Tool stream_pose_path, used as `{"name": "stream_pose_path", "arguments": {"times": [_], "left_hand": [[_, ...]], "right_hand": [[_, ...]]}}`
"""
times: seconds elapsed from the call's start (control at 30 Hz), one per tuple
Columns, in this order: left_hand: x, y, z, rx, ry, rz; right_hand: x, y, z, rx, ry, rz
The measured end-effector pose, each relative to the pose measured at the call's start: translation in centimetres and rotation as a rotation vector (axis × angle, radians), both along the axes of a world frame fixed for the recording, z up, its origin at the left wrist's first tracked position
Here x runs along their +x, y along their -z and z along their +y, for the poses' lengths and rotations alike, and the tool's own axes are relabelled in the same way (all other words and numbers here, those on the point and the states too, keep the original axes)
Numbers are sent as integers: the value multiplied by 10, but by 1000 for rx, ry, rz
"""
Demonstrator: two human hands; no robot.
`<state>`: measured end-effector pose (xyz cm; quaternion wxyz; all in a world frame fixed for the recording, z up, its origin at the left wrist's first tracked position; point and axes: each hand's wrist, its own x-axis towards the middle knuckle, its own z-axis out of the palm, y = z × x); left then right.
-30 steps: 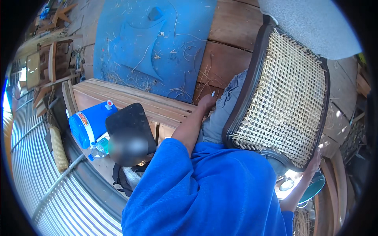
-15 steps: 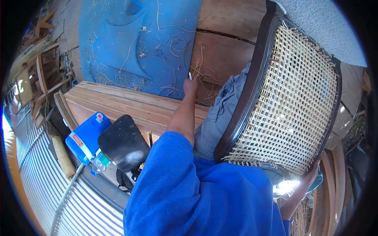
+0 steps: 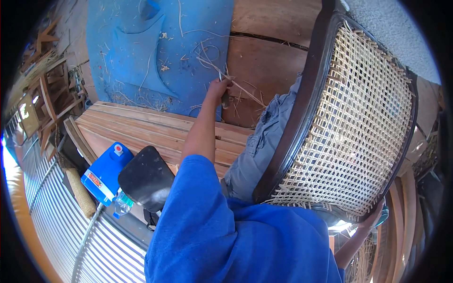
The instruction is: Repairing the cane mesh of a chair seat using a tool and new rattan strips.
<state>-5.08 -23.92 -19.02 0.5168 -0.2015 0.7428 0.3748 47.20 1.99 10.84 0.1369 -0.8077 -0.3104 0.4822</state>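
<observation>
My left hand (image 3: 219,88) is stretched out over the floor beside the blue sheet, closed round a slim hand tool (image 3: 225,100) with a pale metal tip; its exact kind cannot be made out. Thin cane strips (image 3: 247,89) cross at the fingers, and whether they are held too is unclear. Across my lap leans a curved dark wooden frame (image 3: 302,127) with woven cane webbing (image 3: 361,122), its strip ends sticking out along the edges. My right hand (image 3: 374,216) grips the frame's lower right edge, its fingers partly hidden.
A blue sheet (image 3: 137,61) strewn with cane scraps covers part of the floor. Stacked wooden planks (image 3: 141,120) lie left of my legs. Nearby are a blue jug (image 3: 106,172), a black stool top (image 3: 146,179) and a plastic bottle (image 3: 123,203). Grey padded fabric (image 3: 391,37) lies beyond the frame.
My left hand has shifted slightly left and turned, so the tool's handle now shows below it. Cane strips by the fingers have moved up. My right hand stays on the frame.
</observation>
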Motion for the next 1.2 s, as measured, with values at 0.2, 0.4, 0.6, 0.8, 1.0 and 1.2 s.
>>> {"name": "stream_pose_path", "arguments": {"times": [0.2,0.4,0.6,0.8,1.0,1.2], "left_hand": [[-6,-44,-8,10,-151,85],[-12,-46,-29,8,-271,174],[-20,-63,-56,116,-220,279],[3,-171,-18,237,-145,271],[89,-328,45,724,401,187],[192,-380,86,722,1125,217]], "right_hand": [[-16,-4,0,-5,-7,-46],[-25,-8,-2,28,-96,-44],[1,9,-1,128,-256,-64],[25,23,-4,727,-659,-718],[-70,-49,-70,471,-640,232],[-151,-70,-132,321,-707,652]]}}
